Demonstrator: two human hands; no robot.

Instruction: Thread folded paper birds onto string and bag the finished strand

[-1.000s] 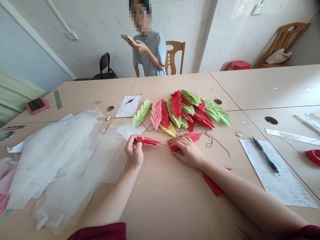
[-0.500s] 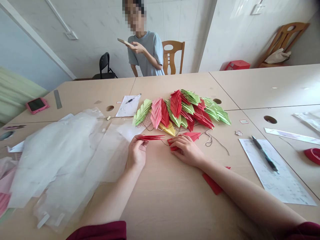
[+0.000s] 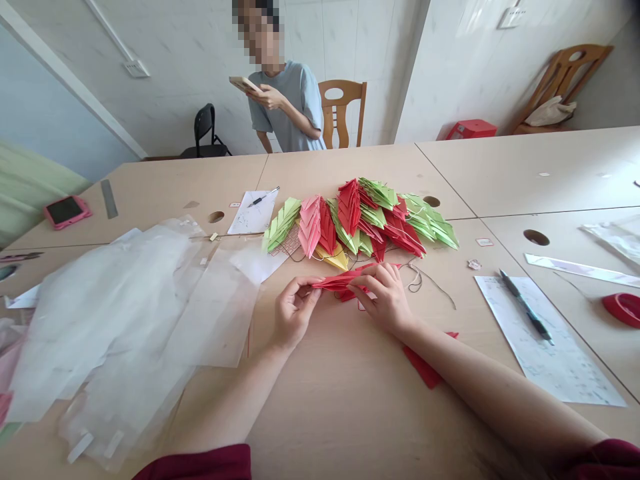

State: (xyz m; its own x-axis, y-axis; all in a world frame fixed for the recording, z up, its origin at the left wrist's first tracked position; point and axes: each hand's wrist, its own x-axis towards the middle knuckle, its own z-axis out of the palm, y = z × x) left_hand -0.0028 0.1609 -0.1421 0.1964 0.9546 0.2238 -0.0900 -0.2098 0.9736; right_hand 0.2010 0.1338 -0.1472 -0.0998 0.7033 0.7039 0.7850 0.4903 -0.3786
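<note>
A pale wooden table point(image 3: 350, 413) fills the view, with a heap of folded papers point(image 3: 360, 217) at twelve o'clock from the hands. Both forearms reach in from six o'clock. The left hand point(image 3: 294, 312) and right hand point(image 3: 389, 301) face each other, fingertips pinched on opposite ends of a red folded paper piece point(image 3: 336, 283), which spans the gap between them.
</note>
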